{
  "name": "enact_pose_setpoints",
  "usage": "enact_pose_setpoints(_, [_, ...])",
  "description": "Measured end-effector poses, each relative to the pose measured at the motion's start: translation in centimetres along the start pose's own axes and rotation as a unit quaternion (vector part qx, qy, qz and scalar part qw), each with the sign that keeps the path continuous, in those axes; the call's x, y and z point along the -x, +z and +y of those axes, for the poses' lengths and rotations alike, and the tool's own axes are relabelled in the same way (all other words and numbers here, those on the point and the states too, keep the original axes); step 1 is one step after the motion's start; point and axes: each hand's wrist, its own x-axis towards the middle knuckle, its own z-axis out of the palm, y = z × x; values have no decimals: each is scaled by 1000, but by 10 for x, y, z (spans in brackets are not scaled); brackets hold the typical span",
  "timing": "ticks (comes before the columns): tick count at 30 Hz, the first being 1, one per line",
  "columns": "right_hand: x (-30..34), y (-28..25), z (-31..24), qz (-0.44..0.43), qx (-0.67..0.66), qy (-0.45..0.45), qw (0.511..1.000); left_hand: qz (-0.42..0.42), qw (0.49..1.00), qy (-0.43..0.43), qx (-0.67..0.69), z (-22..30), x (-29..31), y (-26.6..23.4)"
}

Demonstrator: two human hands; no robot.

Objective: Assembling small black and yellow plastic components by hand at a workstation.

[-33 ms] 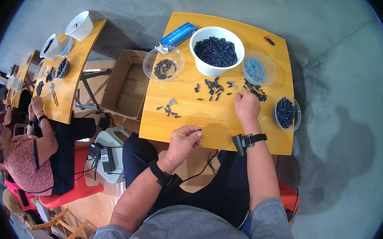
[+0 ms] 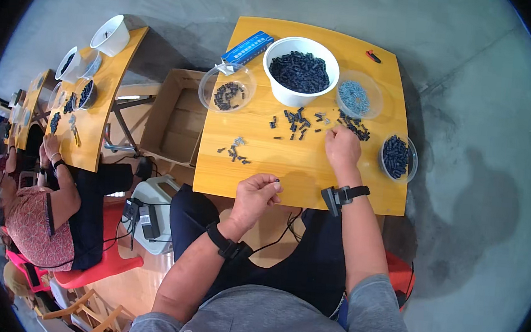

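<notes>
My left hand (image 2: 255, 199) is closed near the table's front edge, pinching a small black part (image 2: 277, 181) between thumb and forefinger. Farther forward and to the right, my right hand (image 2: 342, 152) rests low over the table with its fingers drawn together; whatever they hold, if anything, is hidden. Just beyond its fingertips lie a few small silver screws (image 2: 326, 121) and a loose pile of black parts (image 2: 357, 129). Left of that hand spreads another scatter of short black cylindrical parts (image 2: 295, 119). A few silver screws (image 2: 238, 142) and dark pieces (image 2: 236, 156) lie at the left.
A white tub (image 2: 296, 98) of black parts stands at the back. Around it are a clear dish (image 2: 250, 97) of dark pieces, a clear bowl (image 2: 375, 103) of silver screws, a blue box (image 2: 248, 47) and a red-black tool (image 2: 373, 56). A clear cup (image 2: 413, 162) stands at right.
</notes>
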Motion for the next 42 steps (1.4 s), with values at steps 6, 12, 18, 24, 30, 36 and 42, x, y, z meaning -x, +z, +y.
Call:
enact_pose_setpoints(6, [5,4,1,13,52,-60,997,-17,1000,1,24,4,7,0])
enact_pose_setpoints(12, [7,-1,7,-10,95,-97,991,-50,997,40,46,29,24,10])
enact_pose_setpoints(18, [6,-3,14,-13,31,-79,996,-37,999,28,28,23,34,4])
enact_pose_setpoints(24, [3,-6,20,-51,-46,-64,996,-38,999,21,19,20,41,8])
enact_pose_setpoints(30, [1,-5,23,-64,-51,-79,994,-62,998,26,19,17,39,10])
enact_pose_setpoints(36, [3,-2,21,-48,-33,-129,990,-66,997,21,41,17,40,12])
enact_pose_setpoints(42, [10,1,20,4,26,-180,983,-53,997,34,55,23,45,12])
